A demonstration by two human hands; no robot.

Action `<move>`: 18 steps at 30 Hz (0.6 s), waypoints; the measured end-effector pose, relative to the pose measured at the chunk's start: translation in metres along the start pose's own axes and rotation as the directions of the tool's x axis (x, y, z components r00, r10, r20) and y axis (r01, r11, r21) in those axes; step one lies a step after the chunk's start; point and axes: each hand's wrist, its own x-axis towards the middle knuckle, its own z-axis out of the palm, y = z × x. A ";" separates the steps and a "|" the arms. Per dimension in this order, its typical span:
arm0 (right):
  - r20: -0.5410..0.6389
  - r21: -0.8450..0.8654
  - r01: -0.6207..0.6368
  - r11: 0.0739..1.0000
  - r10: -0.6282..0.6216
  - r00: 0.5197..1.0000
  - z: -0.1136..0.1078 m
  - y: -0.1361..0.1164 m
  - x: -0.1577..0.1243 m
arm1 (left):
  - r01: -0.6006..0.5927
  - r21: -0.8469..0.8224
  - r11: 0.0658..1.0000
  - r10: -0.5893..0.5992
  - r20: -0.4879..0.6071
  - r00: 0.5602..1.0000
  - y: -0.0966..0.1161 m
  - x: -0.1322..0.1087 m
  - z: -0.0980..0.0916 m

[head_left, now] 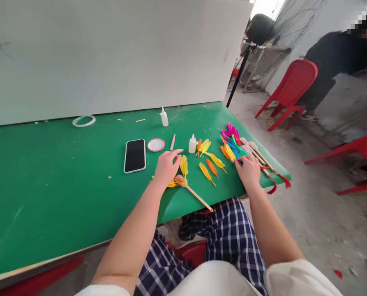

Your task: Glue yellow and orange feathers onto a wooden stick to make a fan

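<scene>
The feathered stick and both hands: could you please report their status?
Left hand at feathered stick, right hand at multicolored feathers; both grips unclear. Stick on green table, tip at near edge. Loose feathers between hands.

This looks like a rough craft workshop: loose feathers and small squeeze bottles on a green table, red chairs (plastic-looking) on a bare, littered floor.

We see wispy feathers, a smooth wood-like stick, a matt plastic bottle, a glossy phone screen and a smooth, faintly shiny tabletop
</scene>
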 end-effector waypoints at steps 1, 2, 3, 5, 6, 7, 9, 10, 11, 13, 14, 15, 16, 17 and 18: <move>-0.001 0.072 -0.026 0.997 0.027 1.000 -0.003 -0.003 0.000 | 0.000 -0.003 1.000 0.000 -0.002 1.000 -0.001 -0.001 -0.001; 0.007 0.150 -0.053 0.987 0.053 0.999 -0.005 -0.006 0.000 | 0.001 -0.006 1.000 -0.001 -0.003 1.000 -0.001 -0.001 -0.001; 0.024 0.235 -0.079 0.969 0.076 0.997 -0.007 -0.009 0.001 | 0.002 -0.010 1.000 -0.002 -0.003 1.000 -0.002 -0.002 -0.001; 0.117 0.451 -0.151 0.880 0.109 0.987 -0.009 -0.018 0.005 | 0.006 -0.020 1.000 -0.006 -0.001 1.000 -0.002 -0.002 -0.002; 0.177 0.556 -0.194 0.808 0.113 0.978 -0.008 -0.023 0.009 | 0.010 -0.025 1.000 -0.010 0.001 1.000 -0.001 -0.002 -0.002; 0.233 0.639 -0.233 0.733 0.104 0.967 -0.007 -0.027 0.012 | 0.013 -0.029 0.999 -0.013 0.005 1.000 -0.001 -0.002 -0.002; 0.270 0.727 -0.262 0.634 0.088 0.959 0.000 -0.037 0.020 | 0.018 -0.030 0.999 -0.018 0.011 1.000 0.000 -0.002 -0.001; 0.254 0.740 -0.250 0.625 0.085 0.963 0.005 -0.041 0.023 | 0.021 -0.027 0.999 -0.020 0.012 1.000 0.000 -0.002 -0.001; 0.230 0.739 -0.232 0.632 0.087 0.969 0.010 -0.044 0.026 | 0.024 -0.021 0.999 -0.024 0.012 1.000 0.000 -0.002 0.000; 0.200 0.722 -0.217 0.657 0.102 0.975 0.019 -0.049 0.027 | 0.031 -0.004 1.000 -0.031 0.008 0.999 0.000 -0.002 0.000; 0.192 0.713 -0.217 0.666 0.112 0.975 0.023 -0.050 0.027 | 0.033 0.003 0.999 -0.033 0.008 0.999 -0.001 -0.002 0.000; 0.185 0.706 -0.218 0.674 0.122 0.975 0.026 -0.050 0.026 | 0.033 0.009 0.999 -0.033 0.008 0.999 -0.001 -0.002 0.000; 0.177 0.701 -0.217 0.679 0.129 0.976 0.028 -0.049 0.024 | 0.032 0.013 0.999 -0.032 0.011 0.999 -0.001 -0.002 0.001; 0.167 0.702 -0.215 0.679 0.136 0.977 0.029 -0.047 0.023 | 0.031 0.015 0.999 -0.031 0.016 0.999 -0.001 -0.002 0.001; 0.158 0.709 -0.214 0.672 0.144 0.977 0.030 -0.046 0.022 | 0.029 0.017 0.999 -0.030 0.021 0.999 -0.002 -0.002 0.001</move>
